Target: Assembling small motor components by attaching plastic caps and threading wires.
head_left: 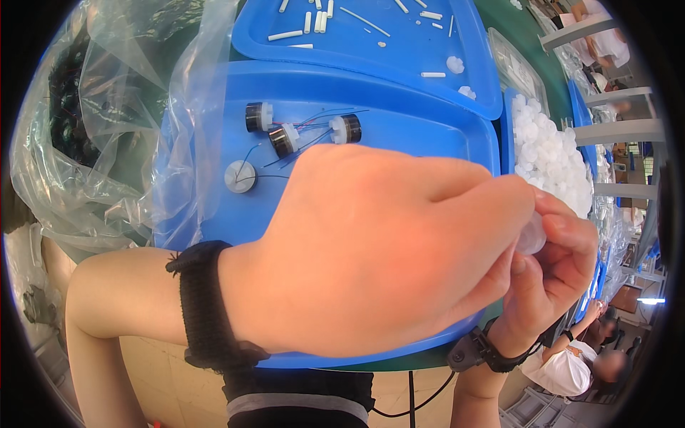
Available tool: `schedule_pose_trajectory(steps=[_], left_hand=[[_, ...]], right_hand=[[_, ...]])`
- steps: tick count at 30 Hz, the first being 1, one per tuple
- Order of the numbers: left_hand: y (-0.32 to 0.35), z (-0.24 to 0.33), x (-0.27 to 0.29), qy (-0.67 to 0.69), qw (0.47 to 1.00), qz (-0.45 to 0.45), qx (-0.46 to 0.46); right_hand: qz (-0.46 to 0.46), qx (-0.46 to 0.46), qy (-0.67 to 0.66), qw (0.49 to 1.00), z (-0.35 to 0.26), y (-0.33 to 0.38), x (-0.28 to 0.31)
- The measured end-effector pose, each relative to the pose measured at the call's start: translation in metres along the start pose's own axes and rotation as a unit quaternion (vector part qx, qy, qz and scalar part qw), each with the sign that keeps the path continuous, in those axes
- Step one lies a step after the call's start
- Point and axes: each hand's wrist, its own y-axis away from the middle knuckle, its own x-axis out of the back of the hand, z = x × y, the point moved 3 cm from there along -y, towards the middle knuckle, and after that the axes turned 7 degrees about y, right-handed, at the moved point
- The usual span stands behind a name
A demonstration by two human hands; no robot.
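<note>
My left hand is large in the middle of the picture, its back turned up and its fingers curled closed. Its fingertips point to the right and are hidden, so I cannot tell what they pinch. Against them, at the right, my right hand is closed on a small translucent white plastic piece, rounded in shape. Below my left hand lies a blue tray. Several small black-and-white cylinders, such as this one, lie in it with thin red and blue wires. A round one stands on end.
A second blue tray behind holds short white tubes. At the right, a blue bin holds a heap of white translucent pieces. Clear plastic bags lie on the left, one over dark parts. Another person sits at far right.
</note>
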Motion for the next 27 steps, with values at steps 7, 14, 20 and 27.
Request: schedule_pose_trajectory(steps=[7,14,20,27], left_hand=[[-0.0032,0.0053,0.0037,-0.025,0.998,-0.045,0.044],[0.001,0.0003,0.0013,-0.023,1.0,-0.02,-0.006],[0.0013,0.0001,0.0003,-0.02,1.0,-0.009,-0.005],[0.0015,0.0005,-0.0002,-0.018,1.0,-0.009,0.004]], right_hand=[[0.016,-0.015,-0.006,1.0,-0.0006,0.0011,-0.0011],[0.026,-0.024,0.007,0.999,-0.0002,0.0031,-0.0025],[0.038,-0.03,-0.002,0.999,0.0,0.0034,-0.0029],[0.036,-0.037,-0.029,0.998,0.0028,0.0048,-0.0038]])
